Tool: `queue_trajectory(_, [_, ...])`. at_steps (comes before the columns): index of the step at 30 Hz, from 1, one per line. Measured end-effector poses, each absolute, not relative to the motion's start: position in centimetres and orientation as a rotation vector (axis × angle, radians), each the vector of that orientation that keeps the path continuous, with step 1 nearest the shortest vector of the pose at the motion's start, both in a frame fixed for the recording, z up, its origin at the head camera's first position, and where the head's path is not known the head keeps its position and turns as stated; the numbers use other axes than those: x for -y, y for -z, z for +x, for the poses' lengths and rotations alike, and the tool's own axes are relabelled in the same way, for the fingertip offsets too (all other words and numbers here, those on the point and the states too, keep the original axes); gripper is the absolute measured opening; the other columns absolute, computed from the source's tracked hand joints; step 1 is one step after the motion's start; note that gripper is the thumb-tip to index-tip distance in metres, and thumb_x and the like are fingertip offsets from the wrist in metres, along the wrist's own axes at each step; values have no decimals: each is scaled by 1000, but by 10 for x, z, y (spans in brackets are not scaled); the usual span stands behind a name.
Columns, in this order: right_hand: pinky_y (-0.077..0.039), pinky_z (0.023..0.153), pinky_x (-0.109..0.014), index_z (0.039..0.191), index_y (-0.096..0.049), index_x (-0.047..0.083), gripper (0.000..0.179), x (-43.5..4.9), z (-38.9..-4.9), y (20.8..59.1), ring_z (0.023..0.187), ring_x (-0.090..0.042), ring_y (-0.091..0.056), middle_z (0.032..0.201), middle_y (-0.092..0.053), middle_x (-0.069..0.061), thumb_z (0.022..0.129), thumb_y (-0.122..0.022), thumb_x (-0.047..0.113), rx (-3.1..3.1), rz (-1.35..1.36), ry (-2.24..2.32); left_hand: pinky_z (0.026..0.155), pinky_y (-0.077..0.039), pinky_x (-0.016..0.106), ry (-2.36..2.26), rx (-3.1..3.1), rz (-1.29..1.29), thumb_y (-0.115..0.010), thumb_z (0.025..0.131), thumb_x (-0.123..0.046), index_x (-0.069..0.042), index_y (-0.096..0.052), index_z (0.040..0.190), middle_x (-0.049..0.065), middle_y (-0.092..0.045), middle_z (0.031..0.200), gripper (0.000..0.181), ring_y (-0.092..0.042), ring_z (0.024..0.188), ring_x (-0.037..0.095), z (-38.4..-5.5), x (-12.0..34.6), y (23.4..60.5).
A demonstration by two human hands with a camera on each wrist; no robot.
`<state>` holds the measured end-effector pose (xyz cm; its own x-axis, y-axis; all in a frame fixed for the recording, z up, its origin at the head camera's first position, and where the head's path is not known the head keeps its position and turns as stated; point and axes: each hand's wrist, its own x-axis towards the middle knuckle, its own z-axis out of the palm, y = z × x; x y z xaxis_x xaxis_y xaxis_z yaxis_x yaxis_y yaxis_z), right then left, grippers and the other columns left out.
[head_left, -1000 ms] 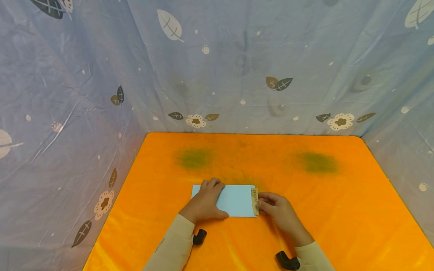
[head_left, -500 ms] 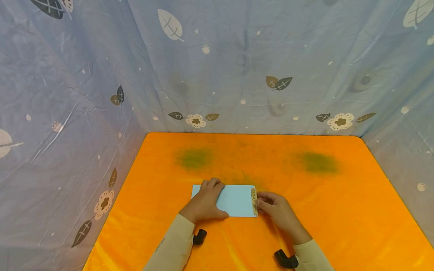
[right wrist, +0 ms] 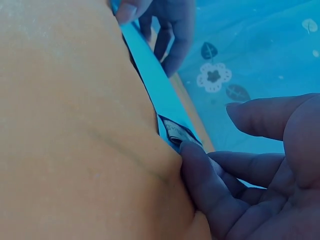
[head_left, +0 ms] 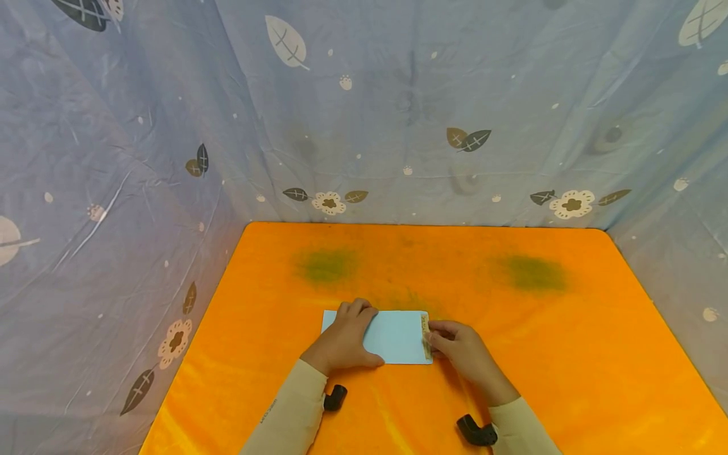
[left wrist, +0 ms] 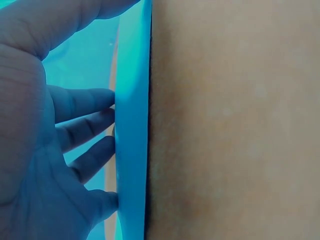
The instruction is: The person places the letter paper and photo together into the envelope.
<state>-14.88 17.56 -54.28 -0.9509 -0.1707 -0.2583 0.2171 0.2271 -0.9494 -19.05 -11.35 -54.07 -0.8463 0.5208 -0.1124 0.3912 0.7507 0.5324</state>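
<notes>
A light blue envelope [head_left: 398, 337] lies flat on the orange tabletop, seen edge-on in both wrist views. My left hand [head_left: 348, 338] rests across its left part, thumb by the near edge and fingertips toward the far edge. In the left wrist view its fairly straight fingers [left wrist: 87, 102] touch the envelope. From the envelope's right end sticks a narrow strip of folded tan printed paper [head_left: 425, 338], banknote-like; the rest is hidden inside. My right hand [head_left: 463, 354] pinches that paper's outer end. The right wrist view shows a fingertip on the folded paper [right wrist: 177, 132] at the opening.
Orange cloth [head_left: 569, 354] covers the table, with two greenish patches toward the back. Bluish patterned curtains [head_left: 398, 95] enclose the back and sides. Each wrist carries a black camera mount [head_left: 476, 431] close above the table.
My right hand has moved slightly left, and the paper has slid farther into the envelope, so a narrower strip shows. The left hand and envelope stay in place.
</notes>
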Motion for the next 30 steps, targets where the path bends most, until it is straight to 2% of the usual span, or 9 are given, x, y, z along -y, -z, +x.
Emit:
queue_trajectory(7, [-61,90,-40,150,-55,-13,52,-173,-149,540,117,-36,-70,130,-67,-20,110,-69,17,-2188,-1,1778,100,-53,44,-717,-2701,713,-93,82,-50,-11,-51,161,5,-42,159,97,-37,138,31,-191,113,542])
queue_trajectory(15, [-61,90,-39,147,-59,-12,49,-170,-151,540,111,-33,-73,133,-69,-21,109,-70,16,-2208,0,1757,101,-52,44,-716,-2701,713,-92,82,-51,-11,-51,161,5,-42,159,97,-38,138,31,-192,112,540])
queue_trajectory(30, [-61,87,-38,144,-63,-10,46,-169,-154,545,103,-28,-73,127,-72,-17,108,-71,17,-2214,55,1747,101,-52,44,-720,-2699,706,-93,82,-50,-10,-51,161,5,-42,159,97,-38,138,31,-192,112,539])
